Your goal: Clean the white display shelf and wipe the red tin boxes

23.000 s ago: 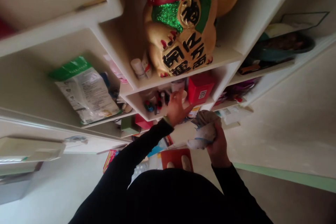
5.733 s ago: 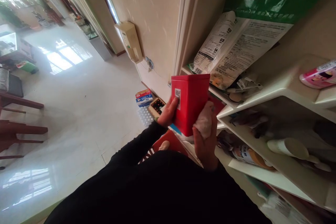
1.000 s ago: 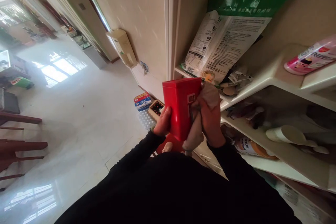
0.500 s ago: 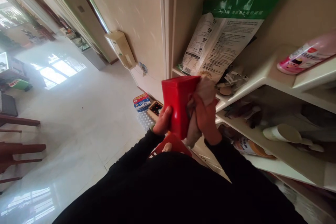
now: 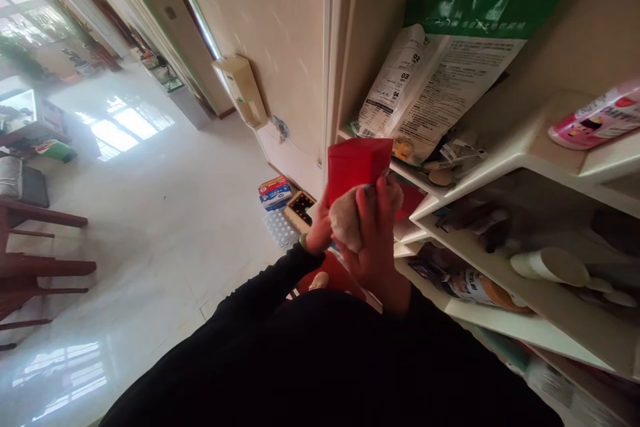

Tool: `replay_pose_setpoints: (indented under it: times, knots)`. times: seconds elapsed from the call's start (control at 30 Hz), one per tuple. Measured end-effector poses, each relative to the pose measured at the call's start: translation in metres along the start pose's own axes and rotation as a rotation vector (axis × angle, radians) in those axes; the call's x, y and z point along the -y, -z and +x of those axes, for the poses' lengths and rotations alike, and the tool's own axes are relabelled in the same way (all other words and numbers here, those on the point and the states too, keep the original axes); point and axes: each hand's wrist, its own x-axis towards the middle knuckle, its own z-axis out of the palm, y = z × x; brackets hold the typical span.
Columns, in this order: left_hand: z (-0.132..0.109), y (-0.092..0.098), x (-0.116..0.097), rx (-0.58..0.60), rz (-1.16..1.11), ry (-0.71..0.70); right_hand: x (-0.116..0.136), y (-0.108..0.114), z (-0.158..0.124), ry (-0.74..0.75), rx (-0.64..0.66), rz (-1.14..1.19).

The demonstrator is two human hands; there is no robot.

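Note:
In front of my body I hold up a glossy red plastic box [image 5: 356, 163]. My left hand [image 5: 318, 235] is closed around its left side, the fingers partly hidden behind it. My right hand [image 5: 373, 240] grips a bunched, greyish-beige cloth [image 5: 346, 221] and presses it against the near face of the box, covering its lower part. Just right of the hand another red surface [image 5: 411, 200] shows at the shelf edge; I cannot tell whether it belongs to the box.
White shelves [image 5: 500, 180] rise on the right, bearing a green-and-white plastic bag [image 5: 460, 67], a pink bottle [image 5: 595, 120] and a white cup [image 5: 550, 263]. Below me is a red stool [image 5: 345, 275]. Small boxes [image 5: 275, 193] and an egg tray [image 5: 281, 228] sit beyond my left hand.
The cloth in my right hand has moved from the right side of the box across its near face. The box has turned and tilted, and the view has shifted slightly.

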Motion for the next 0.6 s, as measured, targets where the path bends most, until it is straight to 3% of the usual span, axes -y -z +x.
replay_pose_setpoints:
  times: [0.23,0.37,0.47,0.6]
  knots:
    - [-0.008,-0.01,0.006,0.044,0.113,-0.253,-0.002,0.016,0.065,0.06,-0.158,-0.031]
    - [-0.013,-0.006,0.017,0.087,0.164,-0.281,-0.006,0.026,0.094,0.034,-0.249,0.037]
    - [-0.012,-0.004,0.021,0.027,0.131,-0.239,-0.012,0.015,0.088,-0.052,-0.258,0.152]
    - [-0.002,-0.001,0.015,-0.066,0.038,-0.131,-0.019,-0.012,0.038,-0.22,-0.152,0.176]
